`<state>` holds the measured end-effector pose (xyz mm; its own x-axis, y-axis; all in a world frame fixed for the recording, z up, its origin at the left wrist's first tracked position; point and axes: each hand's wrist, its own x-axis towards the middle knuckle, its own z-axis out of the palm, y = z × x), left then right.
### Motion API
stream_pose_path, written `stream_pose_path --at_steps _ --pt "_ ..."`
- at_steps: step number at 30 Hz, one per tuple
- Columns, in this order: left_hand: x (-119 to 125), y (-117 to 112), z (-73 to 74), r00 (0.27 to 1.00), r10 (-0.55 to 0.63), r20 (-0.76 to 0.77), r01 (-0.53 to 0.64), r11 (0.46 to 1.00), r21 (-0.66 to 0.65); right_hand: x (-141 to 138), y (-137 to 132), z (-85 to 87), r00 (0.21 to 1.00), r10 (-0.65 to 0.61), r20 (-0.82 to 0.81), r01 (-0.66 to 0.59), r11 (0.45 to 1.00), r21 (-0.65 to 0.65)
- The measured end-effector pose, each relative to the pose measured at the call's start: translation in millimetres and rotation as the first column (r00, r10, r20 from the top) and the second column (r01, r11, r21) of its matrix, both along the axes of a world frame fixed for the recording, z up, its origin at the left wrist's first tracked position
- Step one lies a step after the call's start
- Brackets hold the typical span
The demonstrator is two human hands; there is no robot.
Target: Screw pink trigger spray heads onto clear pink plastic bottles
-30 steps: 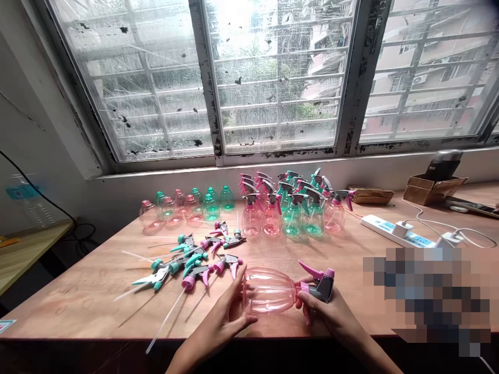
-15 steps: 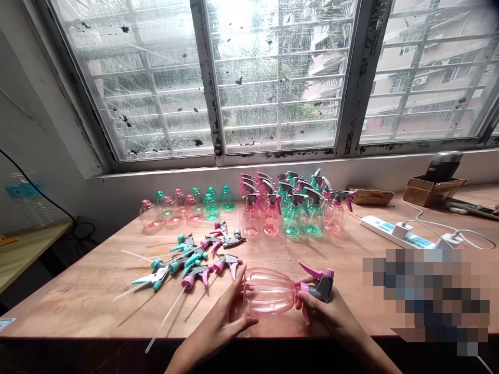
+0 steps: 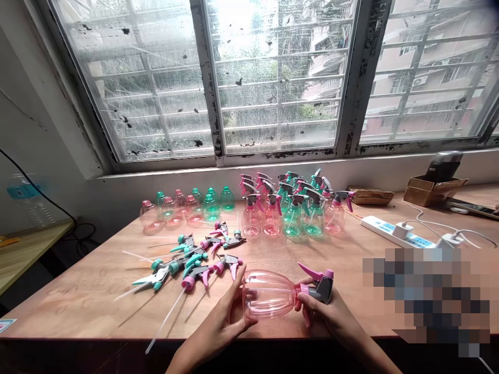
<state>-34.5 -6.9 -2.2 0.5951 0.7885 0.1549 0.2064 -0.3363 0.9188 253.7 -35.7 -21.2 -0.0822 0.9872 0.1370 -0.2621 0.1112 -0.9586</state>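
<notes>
A clear pink spray bottle (image 3: 268, 293) lies on its side in the air near the table's front edge, its base to the left. My left hand (image 3: 230, 306) is wrapped around the base end. At the neck, my right hand (image 3: 322, 306) grips the pink collar of the grey and pink spray head (image 3: 323, 285), which sits on the bottle's mouth. A thin tube runs inside the bottle. Left of my hands lies a loose pile of trigger spray heads (image 3: 195, 264) in pink, teal and grey, with white tubes sticking out.
Pink and green bottles without heads (image 3: 195, 208) stand at the back left. Bottles fitted with spray heads (image 3: 292, 218) stand in rows at the back middle. To the right are a white power strip (image 3: 395, 232) with plugs and a cardboard box (image 3: 432, 191). A blurred patch covers the front right.
The bottle has turned slightly about its length between my hands. Both hands stay in almost the same place, and nothing else has visibly moved.
</notes>
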Motion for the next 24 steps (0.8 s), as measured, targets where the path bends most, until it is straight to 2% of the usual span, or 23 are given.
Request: stream_pose_path --at_steps 5,10,18,24 --pt "-1.6 -1.1 -0.6 1.000 0.011 0.011 -0.009 0.993 -0.116 0.4 -0.3 -3.1 1.000 -0.003 -0.015 0.003 1.000 -0.018" --pt "-4.0 -1.7 2.4 1.000 0.017 -0.007 -0.018 0.989 -0.150 0.9 -0.3 -3.1 1.000 0.004 -0.024 -0.005 1.000 -0.016" --pt "1.0 -1.9 8.0 0.999 0.019 -0.026 -0.020 0.999 -0.047 0.0 0.2 -1.5 1.000 -0.004 -0.011 0.004 1.000 0.006" --pt "-3.8 -1.7 3.2 0.998 0.035 -0.055 -0.041 0.994 -0.104 0.8 -0.2 -2.6 1.000 0.003 -0.022 -0.003 1.000 -0.004"
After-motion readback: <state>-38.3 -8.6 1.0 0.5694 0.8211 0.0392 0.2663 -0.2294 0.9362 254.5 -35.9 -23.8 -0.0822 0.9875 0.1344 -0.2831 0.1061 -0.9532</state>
